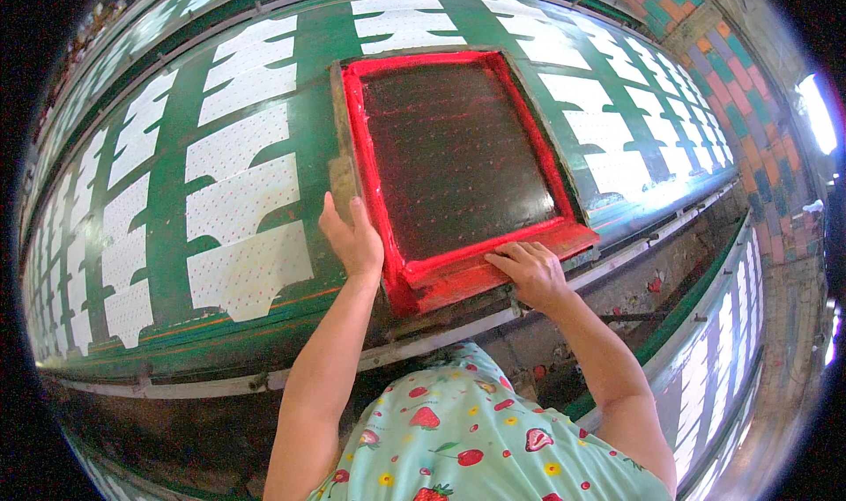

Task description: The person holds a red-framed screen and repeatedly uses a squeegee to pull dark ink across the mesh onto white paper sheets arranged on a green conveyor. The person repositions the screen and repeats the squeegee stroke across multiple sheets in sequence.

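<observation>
A wooden screen-printing frame (374, 184), its inside smeared red around a dark mesh, lies flat on a long green table (167, 228). My left hand (351, 237) grips the frame's left rail near the front corner, thumb outside and fingers over the edge. On the frame's red front rail lies my right hand (529, 270), fingers curled over a red squeegee bar (458, 279) that rests along that rail. White cut fabric pieces (247, 267) with small coloured dots lie in rows on the table to both sides of the frame.
A metal rail (441, 338) runs along the table's near edge. A second green table with white pieces (718, 360) stands lower right. A brick-patterned floor (749, 122) shows at upper right. My strawberry-print garment (476, 430) fills the bottom.
</observation>
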The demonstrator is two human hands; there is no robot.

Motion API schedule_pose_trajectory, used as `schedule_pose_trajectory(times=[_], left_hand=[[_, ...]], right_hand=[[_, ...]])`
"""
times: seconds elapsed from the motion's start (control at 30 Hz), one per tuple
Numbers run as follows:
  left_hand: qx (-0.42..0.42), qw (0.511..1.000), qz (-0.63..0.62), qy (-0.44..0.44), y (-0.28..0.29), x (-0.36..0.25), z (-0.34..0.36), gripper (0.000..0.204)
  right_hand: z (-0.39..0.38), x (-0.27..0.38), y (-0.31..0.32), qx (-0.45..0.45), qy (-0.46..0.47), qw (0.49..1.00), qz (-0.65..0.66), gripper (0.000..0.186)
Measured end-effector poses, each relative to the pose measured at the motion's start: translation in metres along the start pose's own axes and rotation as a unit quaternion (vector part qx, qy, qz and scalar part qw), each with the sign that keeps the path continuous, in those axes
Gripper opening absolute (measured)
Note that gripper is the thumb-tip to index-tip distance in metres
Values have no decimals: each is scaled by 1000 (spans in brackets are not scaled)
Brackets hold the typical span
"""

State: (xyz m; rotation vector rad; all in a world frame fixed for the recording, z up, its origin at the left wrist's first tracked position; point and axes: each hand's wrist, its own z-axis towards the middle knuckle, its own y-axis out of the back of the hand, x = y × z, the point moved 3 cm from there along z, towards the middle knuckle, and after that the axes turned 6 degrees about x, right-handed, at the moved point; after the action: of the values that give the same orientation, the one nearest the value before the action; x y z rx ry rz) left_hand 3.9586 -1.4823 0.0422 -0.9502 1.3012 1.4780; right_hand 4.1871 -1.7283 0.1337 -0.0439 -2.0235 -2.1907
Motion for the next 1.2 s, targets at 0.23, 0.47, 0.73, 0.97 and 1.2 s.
schedule_pose_trajectory(times=[0.23,0.47,0.73,0.97,1.2], left_hand=[[9,999,-18,45,1,-5,-2,62],[-10,995,-23,93,-1,-9,-2,55],[-58,994,54,78,-2,-12,1,43],[-64,986,115,99,-2,-19,2,41],[-58,984,134,100,-3,-23,1,40]], right_hand=[[101,-70,-18,-79,45,996,-25,46],[243,-157,-43,-90,38,994,-41,41],[395,-230,-50,-57,4,995,-82,28],[453,-251,-22,-4,-41,998,-45,44],[458,-263,-35,-35,20,998,-40,41]])
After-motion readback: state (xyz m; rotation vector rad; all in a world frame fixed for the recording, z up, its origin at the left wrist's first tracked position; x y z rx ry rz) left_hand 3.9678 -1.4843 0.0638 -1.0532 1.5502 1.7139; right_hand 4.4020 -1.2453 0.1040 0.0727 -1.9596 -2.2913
